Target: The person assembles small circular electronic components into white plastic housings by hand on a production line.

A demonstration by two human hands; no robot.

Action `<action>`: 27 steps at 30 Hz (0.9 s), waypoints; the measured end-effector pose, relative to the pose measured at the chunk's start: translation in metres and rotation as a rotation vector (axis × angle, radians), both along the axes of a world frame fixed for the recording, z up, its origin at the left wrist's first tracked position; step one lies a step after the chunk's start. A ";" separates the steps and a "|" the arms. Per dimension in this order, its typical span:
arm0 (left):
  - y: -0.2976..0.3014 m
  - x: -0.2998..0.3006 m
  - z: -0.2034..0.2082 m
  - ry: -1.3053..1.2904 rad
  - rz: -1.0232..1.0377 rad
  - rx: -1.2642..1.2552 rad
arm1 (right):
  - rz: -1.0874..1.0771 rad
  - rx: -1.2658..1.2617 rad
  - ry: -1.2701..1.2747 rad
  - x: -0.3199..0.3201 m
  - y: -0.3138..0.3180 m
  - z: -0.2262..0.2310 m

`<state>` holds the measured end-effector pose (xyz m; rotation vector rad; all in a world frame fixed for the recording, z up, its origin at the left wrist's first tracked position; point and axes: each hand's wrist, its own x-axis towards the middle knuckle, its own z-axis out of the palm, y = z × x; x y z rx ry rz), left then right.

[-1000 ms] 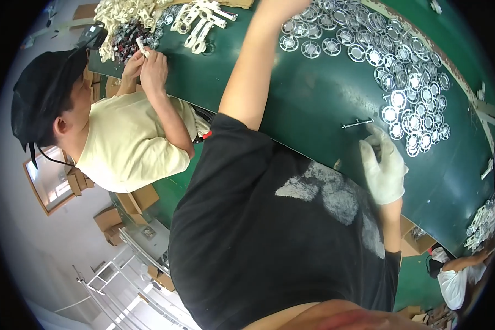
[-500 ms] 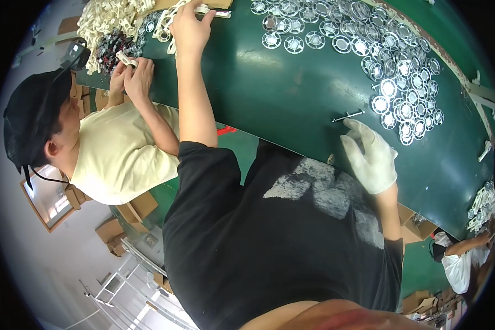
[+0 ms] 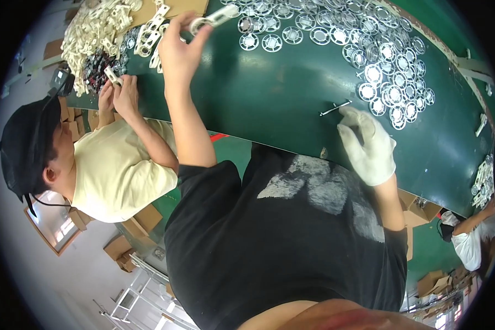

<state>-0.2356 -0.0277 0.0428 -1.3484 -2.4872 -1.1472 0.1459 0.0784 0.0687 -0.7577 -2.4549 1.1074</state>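
Observation:
My bare left hand reaches up to the far edge of the table, its fingers closed on a white plastic ring-ended part whose flat arm points right, blurred by motion. Below that hand lie several similar cream plastic parts, partly covered by it. My right hand, in a white glove, rests low over the table with thumb and forefinger apart. Just beyond its forefinger tip lies a thin metal rod with a crosspiece at one end; whether the finger touches it I cannot tell.
Many clear round spoked discs spread across the far and right table. A heap of cream parts and small dark pieces lies far left. A co-worker in yellow sits left, handling a white part. Another person works far right.
My left hand has drawn the white ring-ended part clear of the pile, swinging it right. The whole view has shifted slightly. My right hand stays near the rod.

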 end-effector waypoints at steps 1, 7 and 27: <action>0.005 0.025 0.019 -0.102 -0.117 -0.045 | -0.045 0.038 0.053 -0.003 0.000 0.001; 0.029 0.153 0.037 -0.535 -0.803 -0.152 | 0.023 0.421 -0.154 -0.023 0.011 0.007; 0.056 0.141 -0.042 0.097 -0.381 -0.049 | -0.175 0.049 -0.515 -0.002 0.017 0.012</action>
